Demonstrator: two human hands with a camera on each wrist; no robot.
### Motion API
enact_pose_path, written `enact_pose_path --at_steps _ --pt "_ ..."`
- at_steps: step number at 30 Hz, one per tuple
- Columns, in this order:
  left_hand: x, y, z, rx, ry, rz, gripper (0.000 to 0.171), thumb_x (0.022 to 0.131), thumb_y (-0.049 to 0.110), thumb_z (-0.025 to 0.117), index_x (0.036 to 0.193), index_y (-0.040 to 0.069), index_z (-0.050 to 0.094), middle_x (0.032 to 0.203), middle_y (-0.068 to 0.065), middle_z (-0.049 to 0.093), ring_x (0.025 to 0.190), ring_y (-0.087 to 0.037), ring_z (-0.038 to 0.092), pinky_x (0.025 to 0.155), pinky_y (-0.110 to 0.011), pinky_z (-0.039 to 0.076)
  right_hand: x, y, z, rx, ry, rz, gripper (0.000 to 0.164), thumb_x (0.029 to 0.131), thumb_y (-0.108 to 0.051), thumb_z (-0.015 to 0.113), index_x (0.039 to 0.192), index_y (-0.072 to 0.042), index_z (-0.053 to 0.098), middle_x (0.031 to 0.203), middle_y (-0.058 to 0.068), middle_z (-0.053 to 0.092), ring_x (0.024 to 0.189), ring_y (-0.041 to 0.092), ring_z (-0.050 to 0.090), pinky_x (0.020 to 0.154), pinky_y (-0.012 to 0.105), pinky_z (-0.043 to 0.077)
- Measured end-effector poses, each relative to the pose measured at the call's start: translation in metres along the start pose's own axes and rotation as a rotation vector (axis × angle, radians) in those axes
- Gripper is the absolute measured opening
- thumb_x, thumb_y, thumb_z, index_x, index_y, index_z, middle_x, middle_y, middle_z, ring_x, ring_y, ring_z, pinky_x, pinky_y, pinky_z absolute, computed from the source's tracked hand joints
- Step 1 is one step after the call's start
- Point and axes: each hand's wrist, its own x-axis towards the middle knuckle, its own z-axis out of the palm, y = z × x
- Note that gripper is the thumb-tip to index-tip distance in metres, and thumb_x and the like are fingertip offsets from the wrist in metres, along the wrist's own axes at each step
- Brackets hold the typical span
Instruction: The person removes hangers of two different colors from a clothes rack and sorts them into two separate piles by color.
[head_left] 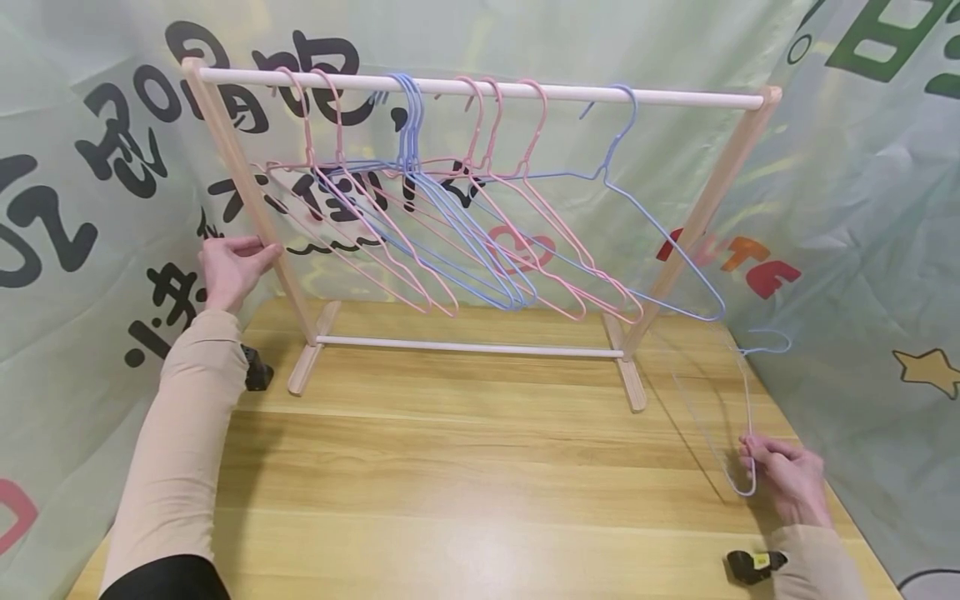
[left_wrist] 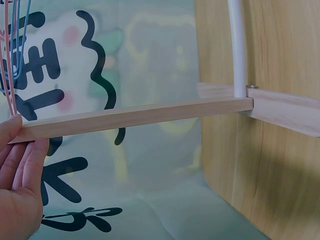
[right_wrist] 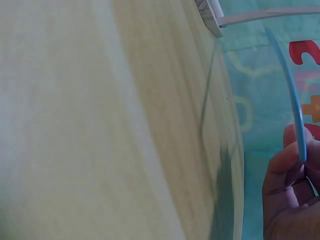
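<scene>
My left hand (head_left: 232, 271) pinches the left wooden post (head_left: 251, 200) of a clothes rack, thumb on one side and fingers on the other; the left wrist view shows this grip at the post (left_wrist: 125, 116). Off the rack's right side, my right hand (head_left: 791, 477) holds a blue clothes hanger (head_left: 749, 392) by one end, its hook pointing away. In the right wrist view the hanger's end (right_wrist: 296, 107) sits between thumb and fingers. Several pink hangers (head_left: 536, 137) and blue hangers (head_left: 626, 129) hang from the white top rail (head_left: 697, 97).
The rack's feet (head_left: 633, 385) stand on a wooden table (head_left: 450, 467), joined by a white lower bar (head_left: 465, 346). A small black object (head_left: 258, 369) lies by the left foot, another (head_left: 750, 567) near the right sleeve. Printed cloth (head_left: 862, 250) surrounds the table.
</scene>
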Motion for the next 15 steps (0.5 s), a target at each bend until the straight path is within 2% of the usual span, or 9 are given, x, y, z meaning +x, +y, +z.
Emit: enact_pose_path --at_steps 6,15 --pt "0.0009 0.0000 0.0004 0.006 0.006 -0.001 0.053 0.088 0.020 0.077 0.130 -0.008 0.062 0.060 0.036 0.058 0.066 0.016 0.062 0.066 -0.004 0.052 0.0007 0.0030 -0.0047 -0.109 0.013 0.066 0.051 0.095 0.012 0.051 0.071 -0.024 0.078 0.070 -0.009 0.075 0.064 0.001 0.070 0.061 0.016 0.058" --pt "0.0002 0.0000 0.0010 0.023 0.021 0.010 0.051 0.088 0.020 0.077 0.128 -0.008 0.063 0.059 0.036 0.057 0.065 0.016 0.061 0.066 -0.003 0.052 0.0015 0.0040 -0.0063 -0.290 0.042 0.154 0.051 0.097 0.004 0.054 0.066 -0.030 0.075 0.062 -0.011 0.072 0.058 0.002 0.067 0.052 0.021 0.055"
